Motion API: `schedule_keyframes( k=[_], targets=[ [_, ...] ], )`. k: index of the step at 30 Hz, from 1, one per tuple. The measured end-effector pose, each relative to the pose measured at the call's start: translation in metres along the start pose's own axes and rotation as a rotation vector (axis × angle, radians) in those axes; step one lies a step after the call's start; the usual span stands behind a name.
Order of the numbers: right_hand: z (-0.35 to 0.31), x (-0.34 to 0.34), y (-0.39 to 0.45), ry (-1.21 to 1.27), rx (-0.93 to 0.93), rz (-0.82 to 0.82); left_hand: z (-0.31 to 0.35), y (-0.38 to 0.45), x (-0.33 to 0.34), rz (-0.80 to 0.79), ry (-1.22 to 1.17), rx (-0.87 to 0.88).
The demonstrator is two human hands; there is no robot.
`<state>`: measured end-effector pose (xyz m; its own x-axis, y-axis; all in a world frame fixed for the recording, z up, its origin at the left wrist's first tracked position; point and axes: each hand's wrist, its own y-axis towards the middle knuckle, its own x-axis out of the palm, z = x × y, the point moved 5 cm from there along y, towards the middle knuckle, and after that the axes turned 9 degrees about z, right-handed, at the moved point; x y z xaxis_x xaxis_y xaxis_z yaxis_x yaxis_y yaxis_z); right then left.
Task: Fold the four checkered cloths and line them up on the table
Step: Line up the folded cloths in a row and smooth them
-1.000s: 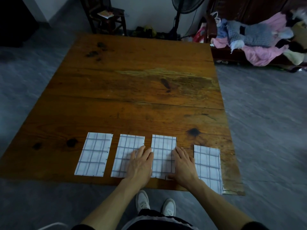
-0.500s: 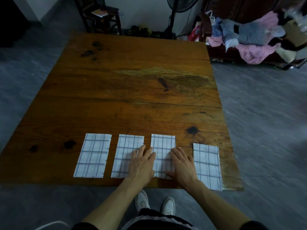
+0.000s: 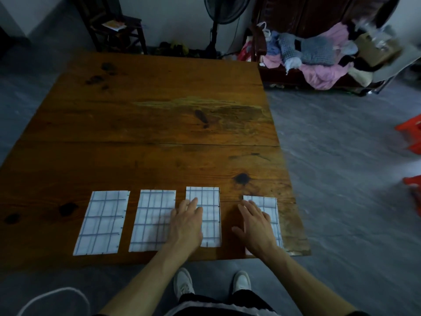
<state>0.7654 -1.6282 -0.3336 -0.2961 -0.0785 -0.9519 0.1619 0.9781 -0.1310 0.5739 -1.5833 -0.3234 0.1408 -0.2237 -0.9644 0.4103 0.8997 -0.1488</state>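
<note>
The right hand (image 3: 255, 221) has shifted from the third cloth (image 3: 210, 215) onto the fourth cloth (image 3: 270, 209), flat and open like the left hand (image 3: 186, 222), likely to align it.

Both of my bare forearms are reaching forward and slightly inward from the bottom of the frame, wrists held straight. My left hand (image 3: 186, 224) is lying palm down with its fingers (image 3: 191, 203) extended together and pointing away from me, the thumb tucked along its inner edge. My right hand (image 3: 255, 226) is also lying palm down, fingers stretched forward and a little spread, while its thumb (image 3: 237, 231) is sticking out toward the left hand. Neither hand is gripping anything; both are flat and relaxed. The two hands are sitting apart, roughly level with each other.
</note>
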Motion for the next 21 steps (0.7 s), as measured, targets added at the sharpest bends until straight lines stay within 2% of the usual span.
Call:
schedule_keyframes(
  k=[4, 10, 17, 21],
  targets=[
    [0.046, -0.025, -0.002, 0.008, 0.015, 0.029, 0.050, 0.009, 0.002, 0.009, -0.029, 0.017],
    [0.113, -0.027, -0.005, 0.029, -0.023, -0.067, 0.124, 0.019, 0.020, -0.032, -0.042, 0.010],
    [0.129, -0.021, -0.023, -0.018, -0.229, -0.154, 0.160, 0.007, 0.026, -0.032, 0.014, -0.057],
    [0.126, -0.022, -0.026, -0.031, -0.260, -0.190, 0.166, 0.005, 0.036, -0.083, 0.060, -0.022]
  ],
)
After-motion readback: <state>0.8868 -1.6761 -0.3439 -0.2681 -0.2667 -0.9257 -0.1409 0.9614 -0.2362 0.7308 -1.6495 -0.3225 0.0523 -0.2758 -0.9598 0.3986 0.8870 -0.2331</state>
